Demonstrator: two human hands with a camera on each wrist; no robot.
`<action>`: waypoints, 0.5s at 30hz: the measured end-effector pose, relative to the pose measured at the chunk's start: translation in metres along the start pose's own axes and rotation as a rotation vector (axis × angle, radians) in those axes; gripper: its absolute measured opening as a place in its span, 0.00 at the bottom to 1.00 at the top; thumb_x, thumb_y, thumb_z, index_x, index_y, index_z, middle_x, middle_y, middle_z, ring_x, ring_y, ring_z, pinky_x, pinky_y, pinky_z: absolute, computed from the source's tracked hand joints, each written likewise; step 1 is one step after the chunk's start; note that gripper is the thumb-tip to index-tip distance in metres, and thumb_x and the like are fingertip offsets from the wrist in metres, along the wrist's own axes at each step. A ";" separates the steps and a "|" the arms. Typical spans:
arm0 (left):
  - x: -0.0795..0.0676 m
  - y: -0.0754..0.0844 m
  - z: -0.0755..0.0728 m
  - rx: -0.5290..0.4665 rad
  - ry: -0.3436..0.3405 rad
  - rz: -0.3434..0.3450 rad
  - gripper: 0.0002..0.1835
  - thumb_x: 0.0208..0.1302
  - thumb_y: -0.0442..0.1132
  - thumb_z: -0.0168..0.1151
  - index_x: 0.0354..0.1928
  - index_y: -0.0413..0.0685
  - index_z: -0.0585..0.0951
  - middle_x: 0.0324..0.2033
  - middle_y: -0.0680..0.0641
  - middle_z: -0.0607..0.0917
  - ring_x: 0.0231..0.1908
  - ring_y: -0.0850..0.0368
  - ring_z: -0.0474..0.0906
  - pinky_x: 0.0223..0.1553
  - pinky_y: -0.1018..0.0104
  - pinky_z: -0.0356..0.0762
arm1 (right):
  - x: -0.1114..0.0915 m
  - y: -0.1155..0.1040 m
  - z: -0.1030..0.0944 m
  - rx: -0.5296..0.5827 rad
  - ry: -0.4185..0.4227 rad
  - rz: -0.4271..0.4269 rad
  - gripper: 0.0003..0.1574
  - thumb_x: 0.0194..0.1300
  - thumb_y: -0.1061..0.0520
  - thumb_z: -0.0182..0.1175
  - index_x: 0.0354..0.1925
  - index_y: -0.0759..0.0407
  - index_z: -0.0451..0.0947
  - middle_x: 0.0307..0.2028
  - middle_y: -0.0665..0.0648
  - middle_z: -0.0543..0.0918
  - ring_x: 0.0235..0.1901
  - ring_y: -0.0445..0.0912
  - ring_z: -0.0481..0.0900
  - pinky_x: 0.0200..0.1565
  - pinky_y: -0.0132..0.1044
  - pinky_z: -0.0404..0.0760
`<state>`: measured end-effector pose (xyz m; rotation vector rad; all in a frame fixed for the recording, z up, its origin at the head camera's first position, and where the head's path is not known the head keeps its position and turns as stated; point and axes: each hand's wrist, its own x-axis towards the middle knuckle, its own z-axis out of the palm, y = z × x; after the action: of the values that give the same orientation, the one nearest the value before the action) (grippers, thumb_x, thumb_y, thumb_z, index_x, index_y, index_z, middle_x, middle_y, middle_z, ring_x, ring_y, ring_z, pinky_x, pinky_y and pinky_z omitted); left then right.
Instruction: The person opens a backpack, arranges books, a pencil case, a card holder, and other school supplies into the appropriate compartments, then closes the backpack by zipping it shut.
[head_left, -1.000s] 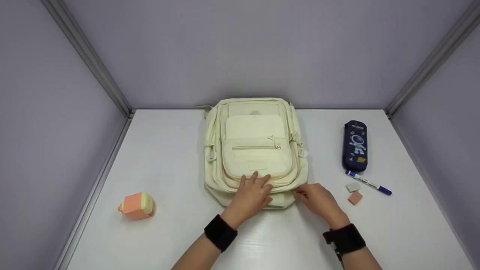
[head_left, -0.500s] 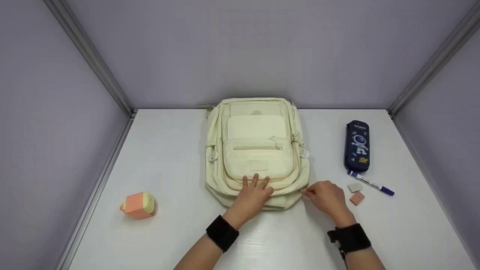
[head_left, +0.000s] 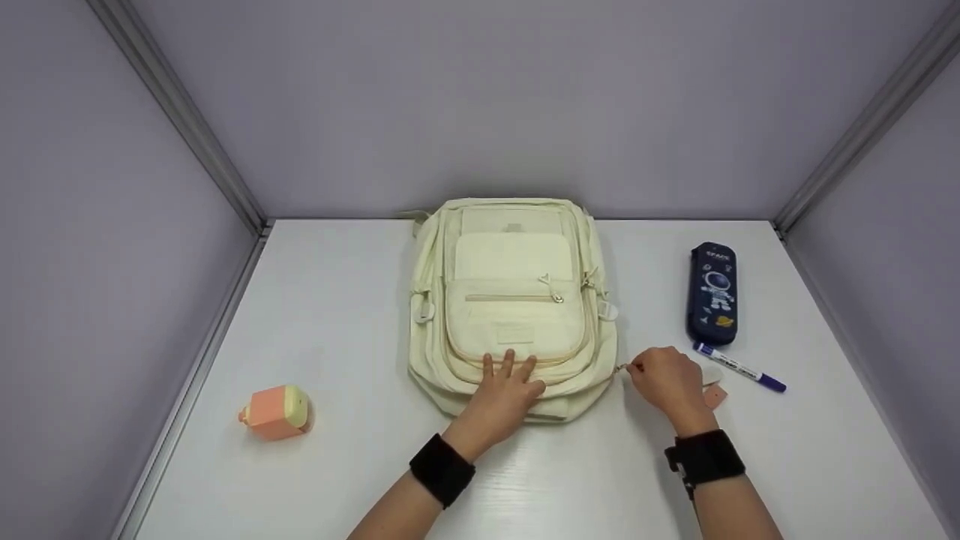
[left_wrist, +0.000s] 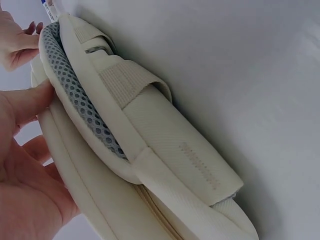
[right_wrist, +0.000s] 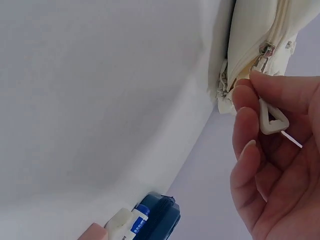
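A cream backpack point(head_left: 517, 259) lies front up on the white table. My left hand point(head_left: 499, 401) rests with spread fingers on its lower front; in the left wrist view the thumb point(left_wrist: 32, 102) lies against the bag near a mesh-padded strap point(left_wrist: 82, 95). At the bag's lower right side my right hand point(head_left: 667, 382) pinches a zipper pull point(head_left: 621, 368) between thumb and forefinger. The right wrist view shows the pull's triangular end point(right_wrist: 274, 120) hanging below the fingertips, and the zipper's metal slider point(right_wrist: 266, 49) on the bag just beyond them.
A dark blue pencil case point(head_left: 711, 292) lies right of the bag, with a blue-and-white marker point(head_left: 739, 367) below it. A grey-white block point(head_left: 710, 374) and an orange block point(head_left: 715, 396) sit partly behind the right hand. An orange-and-yellow bottle point(head_left: 277, 412) lies at left.
My right hand has moved right and slightly up along the bag's lower corner, with the zipper pull in its fingers. The left hand has stayed in place on the bag.
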<state>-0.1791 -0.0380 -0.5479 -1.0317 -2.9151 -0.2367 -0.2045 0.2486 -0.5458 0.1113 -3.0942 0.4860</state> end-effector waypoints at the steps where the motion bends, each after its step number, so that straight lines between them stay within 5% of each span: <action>1: 0.000 0.000 0.000 0.002 -0.007 0.000 0.07 0.72 0.39 0.54 0.43 0.55 0.82 0.66 0.43 0.72 0.65 0.32 0.63 0.59 0.29 0.58 | 0.002 0.000 0.001 0.000 0.008 0.002 0.10 0.61 0.57 0.64 0.25 0.56 0.87 0.24 0.55 0.84 0.20 0.50 0.77 0.19 0.46 0.71; 15: -0.002 -0.003 -0.002 -0.079 -0.048 0.010 0.06 0.71 0.45 0.57 0.38 0.55 0.81 0.67 0.41 0.69 0.67 0.31 0.59 0.60 0.29 0.56 | 0.037 0.008 0.012 0.018 0.072 0.011 0.19 0.61 0.59 0.57 0.13 0.54 0.75 0.16 0.54 0.76 0.15 0.50 0.71 0.17 0.45 0.68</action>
<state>-0.1791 -0.0418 -0.5461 -1.0768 -2.9646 -0.3339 -0.2420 0.2502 -0.5587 0.0752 -3.0226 0.5061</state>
